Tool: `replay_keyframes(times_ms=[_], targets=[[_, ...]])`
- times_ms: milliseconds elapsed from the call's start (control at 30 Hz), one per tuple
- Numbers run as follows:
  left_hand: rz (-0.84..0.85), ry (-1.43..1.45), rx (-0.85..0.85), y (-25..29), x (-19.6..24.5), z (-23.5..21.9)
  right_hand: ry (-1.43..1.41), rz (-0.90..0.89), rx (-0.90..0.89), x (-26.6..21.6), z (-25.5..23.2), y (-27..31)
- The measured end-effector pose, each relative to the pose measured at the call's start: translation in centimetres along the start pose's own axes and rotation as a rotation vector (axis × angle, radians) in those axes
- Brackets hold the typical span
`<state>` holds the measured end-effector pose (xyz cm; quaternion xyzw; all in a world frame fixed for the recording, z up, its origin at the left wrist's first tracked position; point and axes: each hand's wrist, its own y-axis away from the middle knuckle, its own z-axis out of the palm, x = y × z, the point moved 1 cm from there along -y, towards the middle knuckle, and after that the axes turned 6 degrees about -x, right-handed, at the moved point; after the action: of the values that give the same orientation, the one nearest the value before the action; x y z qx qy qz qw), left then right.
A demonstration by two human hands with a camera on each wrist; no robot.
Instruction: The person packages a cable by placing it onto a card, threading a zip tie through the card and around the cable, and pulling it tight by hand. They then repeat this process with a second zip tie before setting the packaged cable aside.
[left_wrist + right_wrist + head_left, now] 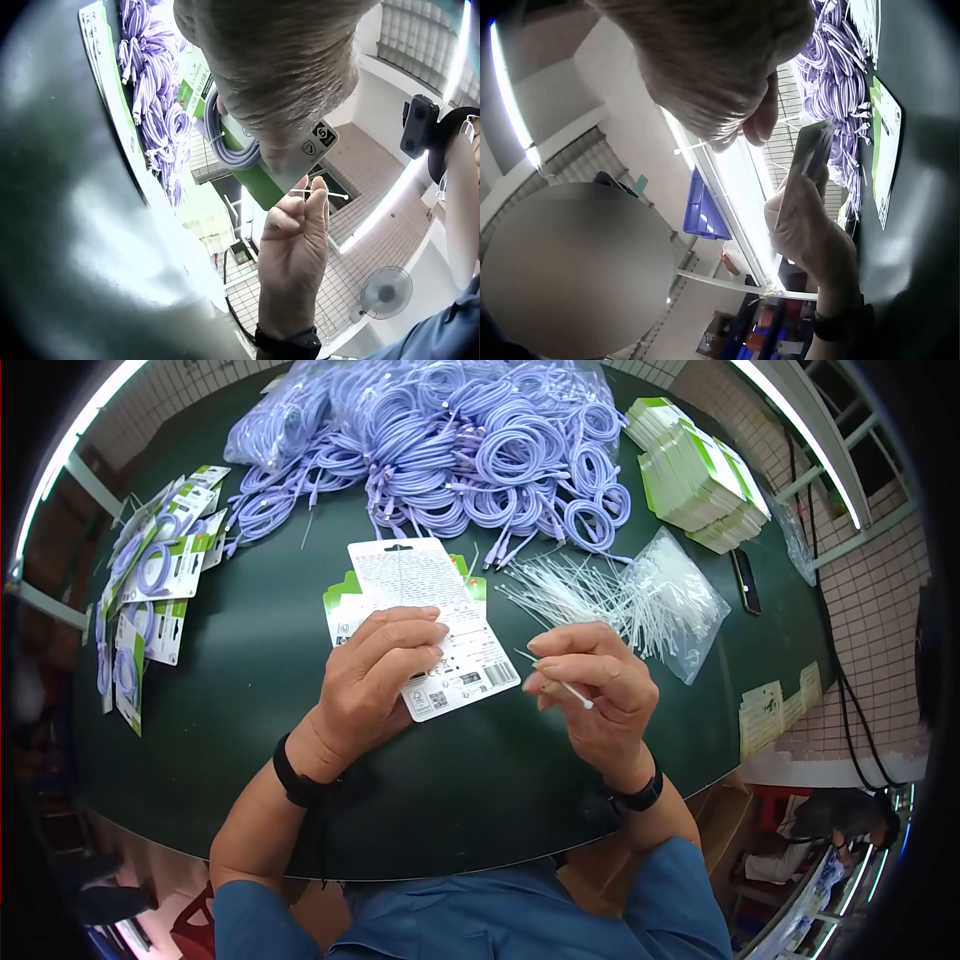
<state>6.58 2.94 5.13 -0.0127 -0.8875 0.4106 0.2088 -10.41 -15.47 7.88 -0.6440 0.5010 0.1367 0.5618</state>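
My left hand holds a printed card by its left side, with its text and barcode side up in the head view. In the left wrist view a coiled purple cable lies against the card's other face. My right hand, just right of the card and apart from it, pinches a thin white tie between thumb and fingers. In the right wrist view the tie sticks out from the fingertips. Green-edged cards lie on the table behind the held card.
Many coiled purple cables cover the far side of the dark table. White ties spill from a plastic bag. Stacked cards and a phone are at the right; carded cables at the left.
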Motion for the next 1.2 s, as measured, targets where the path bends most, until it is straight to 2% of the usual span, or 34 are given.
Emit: replay_keyframes(times_ms=[67, 233, 333, 367, 467, 633, 733, 867, 1200], targets=[[-0.005, -0.006, 0.001, 0.2, 0.0, 0.0, -0.231, 0.204, 0.029, -0.5, 0.4, 0.5], [0.014, 0.013, -0.009, 0.4, -0.1, 0.1, -0.120, 0.149, 0.090, 0.2, 0.8, 0.8], [0.017, 0.022, -0.017, 0.5, -0.2, 0.2, -0.060, 0.009, 0.121, 0.4, 0.6, 1.0], [0.020, 0.023, -0.019, 0.5, -0.1, 0.2, -0.060, 0.013, 0.121, 0.4, 0.5, 1.0], [0.022, 0.019, -0.029, 0.6, -0.1, 0.4, 0.077, -0.109, 0.060, -0.3, 0.3, 0.4], [0.022, 0.020, -0.051, 0.7, -0.1, 0.4, -0.208, -0.057, 0.102, -0.7, 1.3, 0.7], [0.022, 0.026, -0.058, 0.8, -0.1, 0.4, -0.364, 0.042, 0.065, -0.7, 1.9, 0.8], [0.017, 0.016, -0.065, 0.9, -0.1, 0.4, -0.390, 0.111, 0.038, -0.8, 1.7, 0.8], [0.019, 0.019, -0.053, 0.8, 0.1, 0.4, -0.350, 0.154, 0.008, -0.5, 2.2, 0.8]])
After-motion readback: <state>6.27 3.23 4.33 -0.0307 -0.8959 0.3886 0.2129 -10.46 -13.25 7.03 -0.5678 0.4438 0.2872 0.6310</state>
